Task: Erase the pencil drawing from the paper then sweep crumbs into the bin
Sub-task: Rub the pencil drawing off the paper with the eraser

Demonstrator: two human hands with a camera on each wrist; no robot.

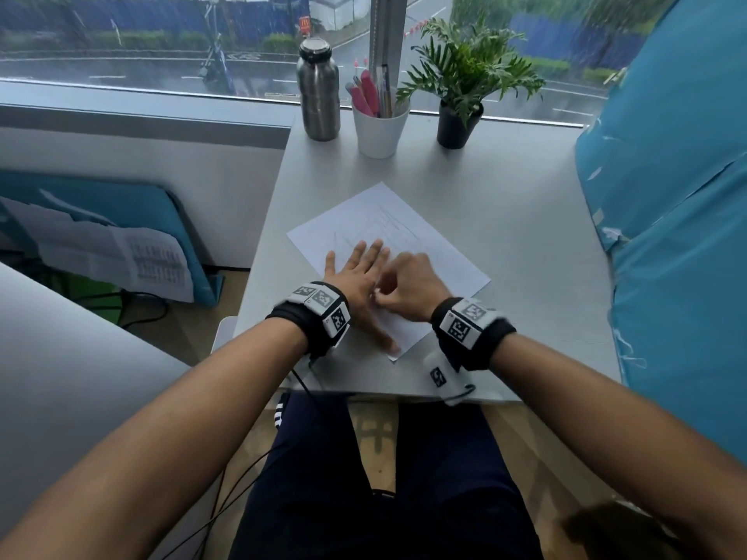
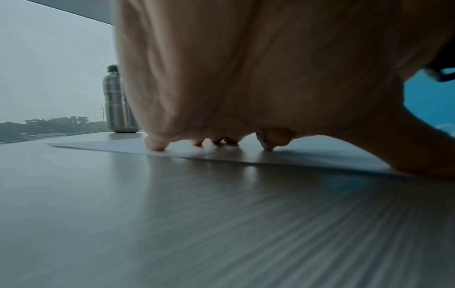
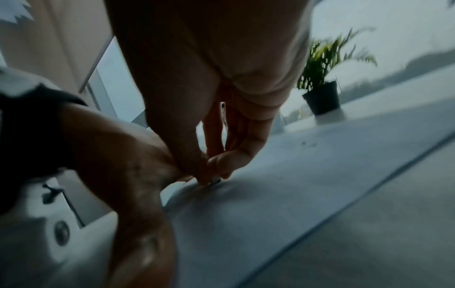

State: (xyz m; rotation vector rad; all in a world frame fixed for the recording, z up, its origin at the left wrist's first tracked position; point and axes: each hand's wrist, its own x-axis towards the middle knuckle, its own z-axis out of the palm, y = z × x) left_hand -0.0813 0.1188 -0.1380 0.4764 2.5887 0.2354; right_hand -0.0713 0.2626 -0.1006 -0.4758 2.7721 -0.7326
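A white sheet of paper (image 1: 428, 240) lies slanted on the grey table (image 1: 505, 204), with faint pencil lines (image 1: 388, 225) on its far half. My left hand (image 1: 361, 266) rests flat on the sheet with fingers spread; its fingertips (image 2: 155, 144) press the paper (image 2: 110, 146). My right hand (image 1: 386, 295) sits just right of it with fingers curled. It pinches a small eraser (image 1: 377, 293) down against the sheet. The eraser is mostly hidden; only a dark tip (image 3: 215, 181) shows under my right hand (image 3: 214, 169) in the blurred right wrist view.
At the table's far edge by the window stand a steel bottle (image 1: 318, 95), a white cup of pens (image 1: 379, 125) and a potted plant (image 1: 458, 99). A blue covered object (image 1: 671, 244) borders the table on the right. The table's front edge is near my wrists.
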